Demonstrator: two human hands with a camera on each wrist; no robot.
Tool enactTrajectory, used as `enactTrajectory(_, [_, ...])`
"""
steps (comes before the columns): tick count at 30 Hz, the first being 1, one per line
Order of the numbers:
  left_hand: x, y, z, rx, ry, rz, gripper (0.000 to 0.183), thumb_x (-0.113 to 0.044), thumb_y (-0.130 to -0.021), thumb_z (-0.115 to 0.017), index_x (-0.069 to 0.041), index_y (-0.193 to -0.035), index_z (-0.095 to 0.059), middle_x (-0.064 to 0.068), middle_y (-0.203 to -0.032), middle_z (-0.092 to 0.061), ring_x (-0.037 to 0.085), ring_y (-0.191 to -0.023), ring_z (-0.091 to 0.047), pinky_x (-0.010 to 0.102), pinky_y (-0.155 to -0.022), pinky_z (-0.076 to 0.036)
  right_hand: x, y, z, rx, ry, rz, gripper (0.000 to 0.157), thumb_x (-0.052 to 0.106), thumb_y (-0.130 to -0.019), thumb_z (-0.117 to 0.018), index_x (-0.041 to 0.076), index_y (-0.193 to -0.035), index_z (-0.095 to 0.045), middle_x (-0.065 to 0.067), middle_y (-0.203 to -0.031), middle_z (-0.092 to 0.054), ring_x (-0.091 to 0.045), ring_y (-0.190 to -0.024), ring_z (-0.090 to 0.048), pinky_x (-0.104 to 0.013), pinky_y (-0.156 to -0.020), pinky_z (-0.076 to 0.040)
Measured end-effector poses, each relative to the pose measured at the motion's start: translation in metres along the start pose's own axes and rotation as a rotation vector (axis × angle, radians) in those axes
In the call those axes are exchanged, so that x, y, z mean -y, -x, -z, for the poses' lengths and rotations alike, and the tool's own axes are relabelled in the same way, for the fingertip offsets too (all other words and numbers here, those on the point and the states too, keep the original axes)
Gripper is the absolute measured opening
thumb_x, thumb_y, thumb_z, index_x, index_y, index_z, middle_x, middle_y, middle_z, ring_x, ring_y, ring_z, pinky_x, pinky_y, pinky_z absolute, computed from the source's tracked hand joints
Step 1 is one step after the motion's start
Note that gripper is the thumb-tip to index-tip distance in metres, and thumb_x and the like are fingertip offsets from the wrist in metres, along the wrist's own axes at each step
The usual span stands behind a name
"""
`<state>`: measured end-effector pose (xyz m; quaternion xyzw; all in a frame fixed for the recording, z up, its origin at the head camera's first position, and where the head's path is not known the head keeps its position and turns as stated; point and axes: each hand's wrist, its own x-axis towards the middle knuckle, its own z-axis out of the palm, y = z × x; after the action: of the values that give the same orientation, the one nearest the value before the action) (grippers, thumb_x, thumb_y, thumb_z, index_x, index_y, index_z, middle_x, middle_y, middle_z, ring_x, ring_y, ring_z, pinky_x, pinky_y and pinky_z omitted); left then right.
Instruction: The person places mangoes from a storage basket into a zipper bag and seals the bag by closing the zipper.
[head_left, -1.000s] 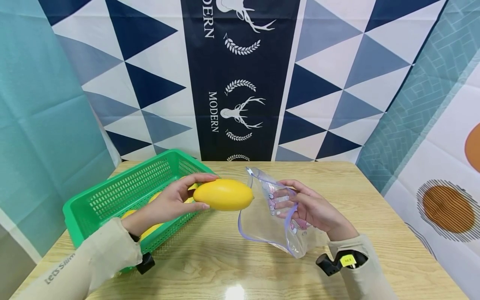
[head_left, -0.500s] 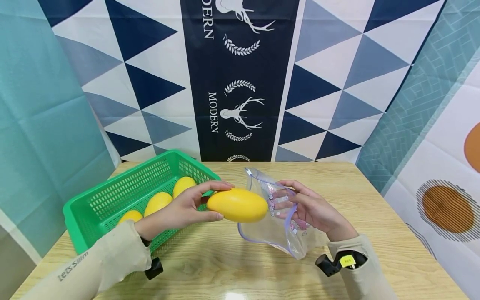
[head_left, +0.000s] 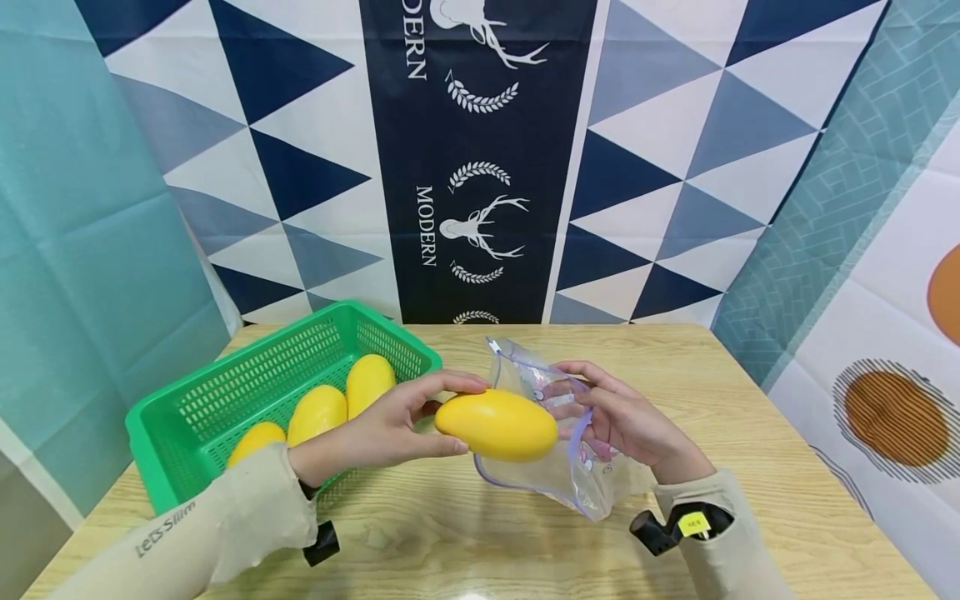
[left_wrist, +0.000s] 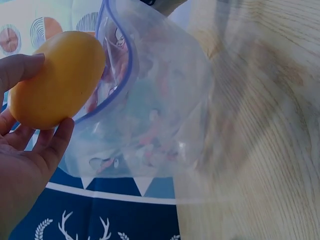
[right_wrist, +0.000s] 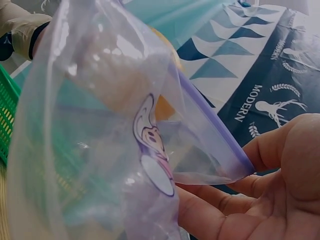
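Observation:
My left hand (head_left: 393, 421) grips a smooth yellow mango (head_left: 497, 425), thumb on one side and fingers on the other. In the left wrist view the mango (left_wrist: 60, 77) overlaps the purple zip edge at the mouth of a clear zip bag (left_wrist: 165, 110). My right hand (head_left: 630, 421) holds that bag (head_left: 588, 492) by its rim, and the mouth gapes toward the left hand. Seen from the right wrist, the thumb and fingers of the right hand (right_wrist: 275, 175) pinch a corner of the purple zip. Cartoon figures are printed on the bag (right_wrist: 90, 165).
A green perforated basket (head_left: 172, 467) stands at the left of the wooden table (head_left: 420, 542). Inside it lie a mango (head_left: 369, 379) and others, partly behind the left forearm. Patterned cloth (head_left: 480, 283) hangs behind the table.
The left hand has carried the mango rightward and slightly down, from beside the basket to the bag's mouth. More mangoes show in the basket. The right hand and bag have hardly moved.

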<state>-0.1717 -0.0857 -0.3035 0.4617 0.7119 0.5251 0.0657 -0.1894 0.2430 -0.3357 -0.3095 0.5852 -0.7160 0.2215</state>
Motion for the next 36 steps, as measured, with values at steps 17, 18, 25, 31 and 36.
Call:
enactTrajectory(17, [0.004,-0.006,-0.01,0.035,-0.016,0.014,0.055,0.0,-0.089,-0.072,-0.001,-0.14,-0.049,0.014,-0.142,-0.051,0.026,-0.123,-0.052,0.036,-0.096,-0.052,-0.001,0.001,0.0,0.009,0.006,0.0,0.041,0.004,-0.107,-0.029,0.021,-0.141,-0.044,-0.008,-0.128,-0.055,-0.018,-0.096,-0.071,-0.018,-0.057,-0.052])
enactTrajectory(18, [0.004,-0.006,-0.009,0.035,-0.025,0.015,0.055,0.0,-0.089,-0.072,-0.001,-0.14,-0.049,0.014,-0.141,-0.051,0.025,-0.123,-0.053,0.036,-0.095,-0.052,0.0,0.001,0.0,0.006,0.009,0.004,0.041,0.004,-0.106,-0.029,0.021,-0.14,-0.044,-0.008,-0.128,-0.054,-0.019,-0.099,-0.07,-0.019,-0.061,-0.055])
enactTrajectory(25, [0.006,-0.005,-0.007,0.024,-0.097,0.059,0.056,-0.002,-0.088,-0.074,-0.002,-0.139,-0.051,0.012,-0.139,-0.053,0.023,-0.118,-0.054,0.033,-0.092,-0.053,0.002,-0.001,-0.003,0.002,0.011,0.029,0.041,0.003,-0.106,-0.029,0.02,-0.139,-0.046,-0.01,-0.127,-0.053,-0.022,-0.111,-0.066,-0.041,-0.089,-0.054])
enactTrajectory(31, [0.011,-0.002,-0.006,0.024,-0.207,0.063,0.053,-0.006,-0.089,-0.074,-0.002,-0.137,-0.053,0.011,-0.138,-0.055,0.024,-0.119,-0.052,0.033,-0.094,-0.051,0.002,0.0,-0.004,-0.026,-0.004,0.01,0.041,0.002,-0.107,-0.028,0.02,-0.138,-0.047,-0.009,-0.126,-0.054,-0.021,-0.109,-0.067,-0.043,-0.091,-0.053])
enactTrajectory(36, [0.012,-0.001,-0.008,0.024,-0.292,0.062,0.053,-0.008,-0.088,-0.076,-0.003,-0.136,-0.055,0.009,-0.138,-0.055,0.025,-0.124,-0.05,0.036,-0.102,-0.046,0.001,-0.001,-0.005,-0.054,0.002,-0.01,0.039,0.004,-0.107,-0.03,0.02,-0.138,-0.047,-0.008,-0.126,-0.054,-0.02,-0.108,-0.067,-0.042,-0.091,-0.054])
